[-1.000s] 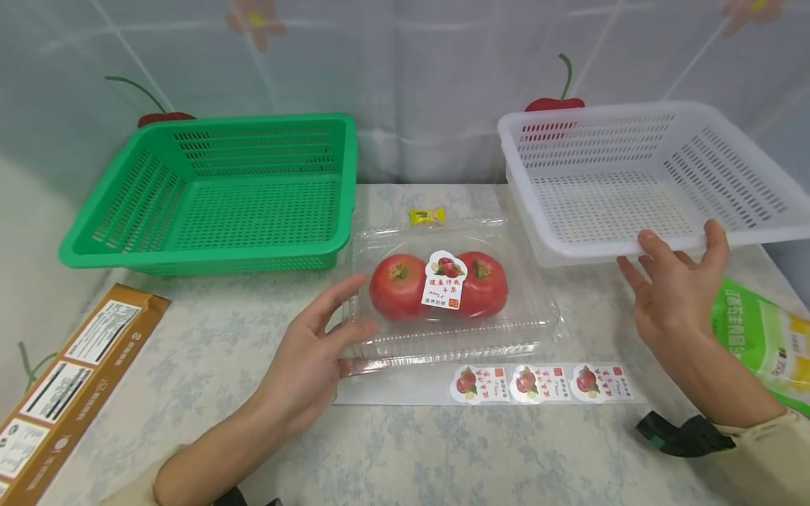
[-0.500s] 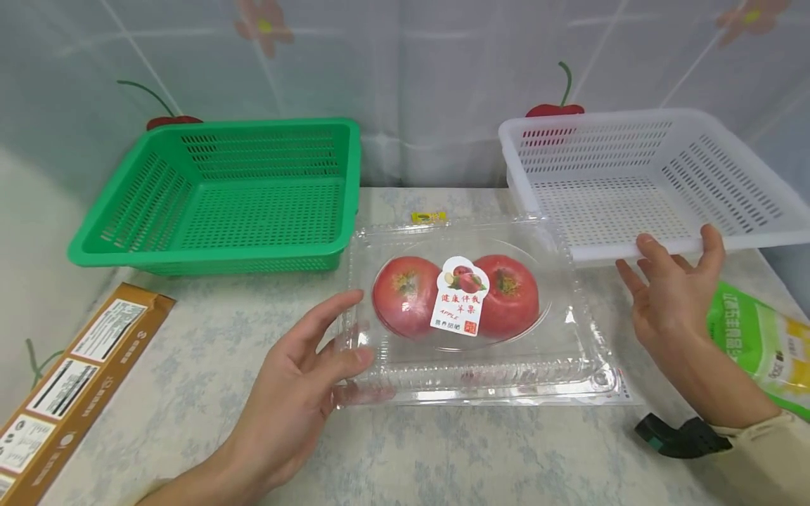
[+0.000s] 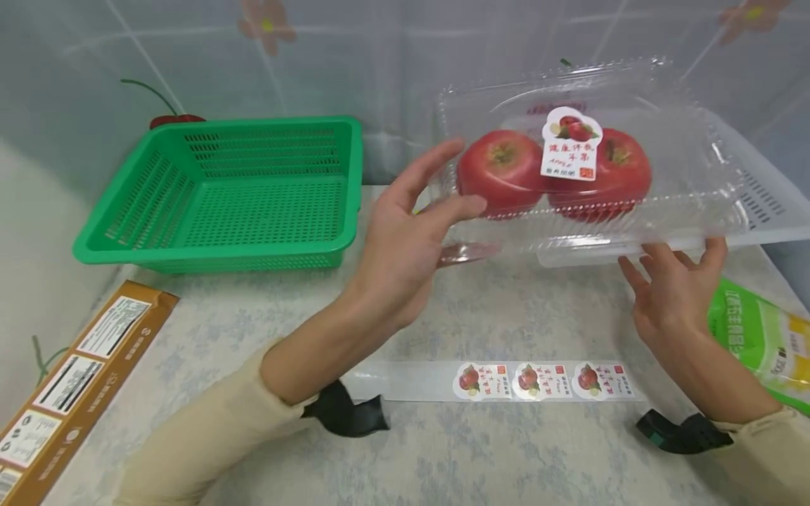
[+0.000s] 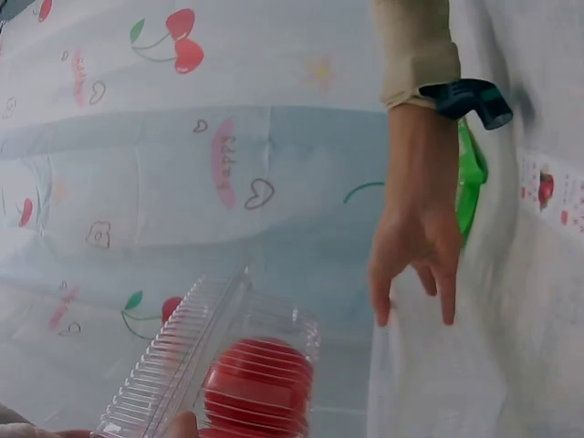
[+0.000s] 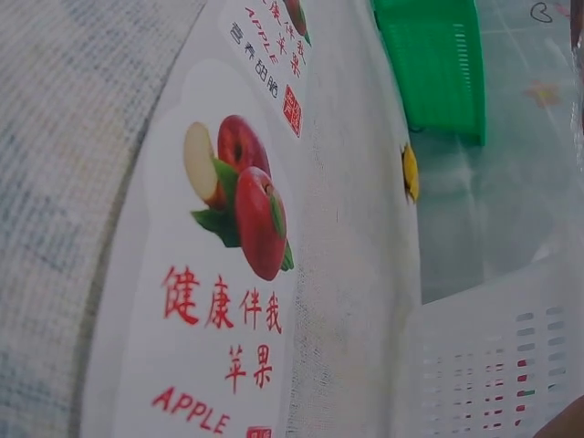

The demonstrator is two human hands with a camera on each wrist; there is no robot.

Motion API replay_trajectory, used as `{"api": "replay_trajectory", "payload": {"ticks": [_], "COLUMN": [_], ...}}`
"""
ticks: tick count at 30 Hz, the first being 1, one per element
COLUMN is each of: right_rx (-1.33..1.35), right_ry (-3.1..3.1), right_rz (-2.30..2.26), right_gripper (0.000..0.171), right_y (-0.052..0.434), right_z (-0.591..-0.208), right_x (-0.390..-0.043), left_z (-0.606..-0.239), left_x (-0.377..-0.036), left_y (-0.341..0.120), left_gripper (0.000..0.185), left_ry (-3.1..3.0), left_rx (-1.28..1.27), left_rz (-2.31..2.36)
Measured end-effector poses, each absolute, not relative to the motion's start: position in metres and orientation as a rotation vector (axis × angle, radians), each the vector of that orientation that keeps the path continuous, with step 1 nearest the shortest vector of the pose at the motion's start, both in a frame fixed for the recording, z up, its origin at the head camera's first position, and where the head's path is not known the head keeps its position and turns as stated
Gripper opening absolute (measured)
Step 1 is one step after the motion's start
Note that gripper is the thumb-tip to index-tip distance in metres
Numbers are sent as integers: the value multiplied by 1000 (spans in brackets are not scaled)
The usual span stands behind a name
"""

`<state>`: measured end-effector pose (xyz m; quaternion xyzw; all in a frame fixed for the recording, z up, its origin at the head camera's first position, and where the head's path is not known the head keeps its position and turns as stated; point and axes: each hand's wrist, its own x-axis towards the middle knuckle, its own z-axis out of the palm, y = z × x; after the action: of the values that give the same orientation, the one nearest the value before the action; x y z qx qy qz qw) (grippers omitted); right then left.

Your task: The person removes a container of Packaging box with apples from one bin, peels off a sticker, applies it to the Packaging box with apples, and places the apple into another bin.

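My left hand (image 3: 436, 204) pinches the left edge of a clear clamshell box (image 3: 686, 140) and holds it up in the air, over the white basket (image 3: 775, 218). Inside the box lie two red apples (image 3: 503, 172) under an apple label (image 3: 571, 144). My right hand (image 3: 673, 270) is open, its fingertips at the white basket's front rim, just below the box. The left wrist view shows the box (image 4: 219, 356) with one apple (image 4: 258, 388) from below, and the right hand (image 4: 415, 255) beyond it.
A green basket (image 3: 240, 197) stands at the back left. A strip of apple stickers (image 3: 538, 379) lies near the front edge, and fills the right wrist view (image 5: 237, 274). A brown carton (image 3: 69, 393) lies at the left, a green bag (image 3: 759, 344) at the right.
My left hand has lifted the apple box off the table and carried it up and to the right, over the white basket. The sticker strip is uncovered. My right hand has stayed put.
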<state>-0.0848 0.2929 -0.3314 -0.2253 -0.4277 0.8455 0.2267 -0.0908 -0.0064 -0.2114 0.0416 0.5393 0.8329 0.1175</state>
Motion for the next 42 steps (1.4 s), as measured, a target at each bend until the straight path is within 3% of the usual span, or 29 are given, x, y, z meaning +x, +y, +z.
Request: {"api": "replay_trajectory", "payload": {"ticks": [5,18,30,42], "right_rx": [-662,-654,-675,-713], "right_ry": [-1294,-1301,-1282,-1311], "right_rz": [2273,2252,2254,2208], "right_gripper": [85,83,86,84], "right_y": [292,289,289,287], "right_z": [-331,-329,-328,-326], "right_x": [-81,-82,-84,-83], "left_z": [-212,-248,-274,-275], "left_x": [-120,-168,-182,-188], "left_y": [37,131,168,184], "left_gripper": [49,46,49,45], "left_ry": [1505,1863,2039,2623], "left_rx": [49,128,114,125], "left_rz": [2443,2313,2189,1668]}}
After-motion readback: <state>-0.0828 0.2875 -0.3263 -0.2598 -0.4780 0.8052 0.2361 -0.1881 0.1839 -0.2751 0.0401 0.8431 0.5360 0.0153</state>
